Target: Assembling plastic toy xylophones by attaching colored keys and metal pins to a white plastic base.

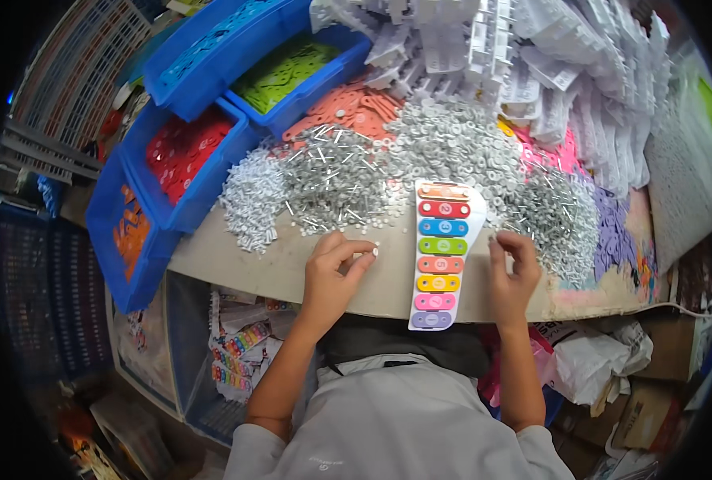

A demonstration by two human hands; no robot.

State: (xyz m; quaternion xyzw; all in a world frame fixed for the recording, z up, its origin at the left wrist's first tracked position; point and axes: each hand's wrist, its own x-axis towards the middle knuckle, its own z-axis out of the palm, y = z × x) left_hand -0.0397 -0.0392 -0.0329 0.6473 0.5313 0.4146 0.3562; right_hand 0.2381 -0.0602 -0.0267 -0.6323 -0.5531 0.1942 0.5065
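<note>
A toy xylophone (440, 264) lies lengthwise on the table between my hands, its white base carrying a row of coloured bars from orange at the far end to purple at the near edge. White round washers sit at the ends of the far bars; darker holes show on the others. To its left, my left hand (334, 270) pinches a small white washer (375, 251) between thumb and finger. On the other side, my right hand (518, 270) is closed in a pinch beside the pile of metal pins (550, 210); what its fingertips hold is too small to make out.
Beyond the xylophone lie heaps of grey-white washers (452, 144), metal pins (332, 172) and small white pieces (254, 200). Blue bins (164, 210) with coloured bars stand at the left. White xylophone bases (564, 56) are stacked at the back right, above loose purple bars (612, 232).
</note>
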